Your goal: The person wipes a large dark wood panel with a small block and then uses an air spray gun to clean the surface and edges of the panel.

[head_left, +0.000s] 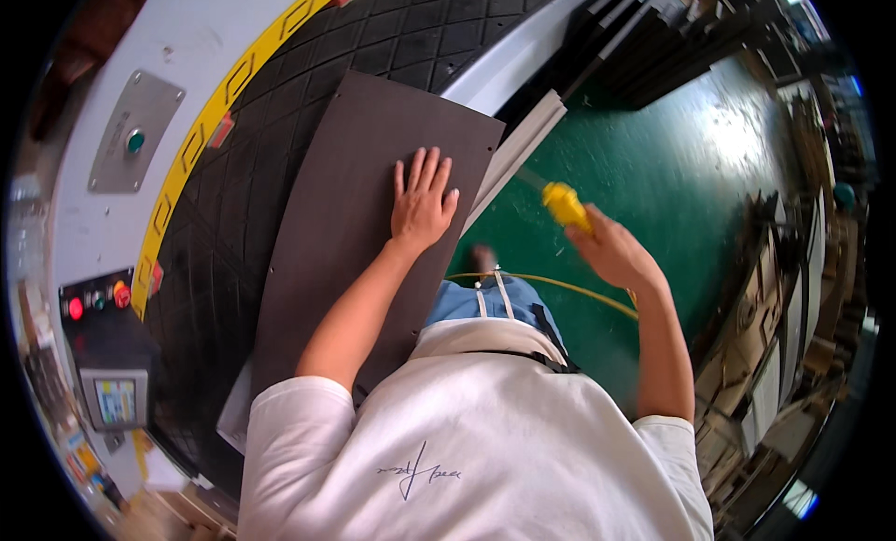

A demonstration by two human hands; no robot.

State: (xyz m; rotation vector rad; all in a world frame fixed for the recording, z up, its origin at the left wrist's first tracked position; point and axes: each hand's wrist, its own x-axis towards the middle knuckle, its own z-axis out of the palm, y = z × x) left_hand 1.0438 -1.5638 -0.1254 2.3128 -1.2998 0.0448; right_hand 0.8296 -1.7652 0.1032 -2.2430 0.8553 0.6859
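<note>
My left hand lies flat on a dark brown board, fingers slightly spread. The board is a long flat panel with small holes near its edges, resting on a black grooved machine bed. Out to the right, over the green floor, my right hand grips a yellow air blow gun. Its thin nozzle points up and left, toward the board's side, and looks blurred. A yellow hose passes in front of my legs toward my right forearm.
A grey machine beam with a yellow strip, a green button and a small screen stands left. Pale strips lie beside the board. Stacked panels stand at the far right; offcuts line the right side.
</note>
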